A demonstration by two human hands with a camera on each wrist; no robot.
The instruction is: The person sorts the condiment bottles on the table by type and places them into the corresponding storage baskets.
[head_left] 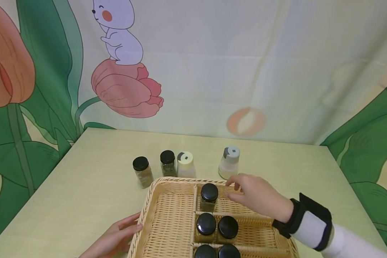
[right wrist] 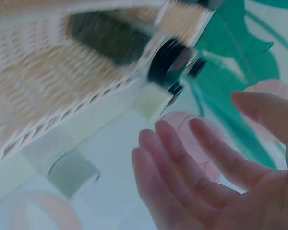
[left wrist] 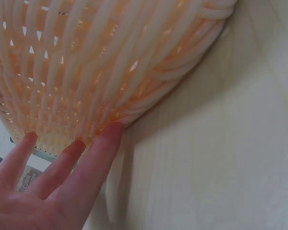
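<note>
My left hand is at the left side of a wicker basket, thumb tip at the rim. In the left wrist view its straight fingers touch the woven outer wall. My right hand hovers over the far compartment with nothing in it, fingers loosely bent and parted from the thumb. Just left of its fingertips, a black-capped spice jar stands upright in that compartment. In the middle compartment stand two more black-capped jars, side by side. The near compartment shows two black lids, cut off by the frame.
Behind the basket stand a white-capped shaker and a cream-capped shaker. Left of these are a black-capped jar of green flakes and another with brownish contents. A printed curtain hangs along the table's far edge.
</note>
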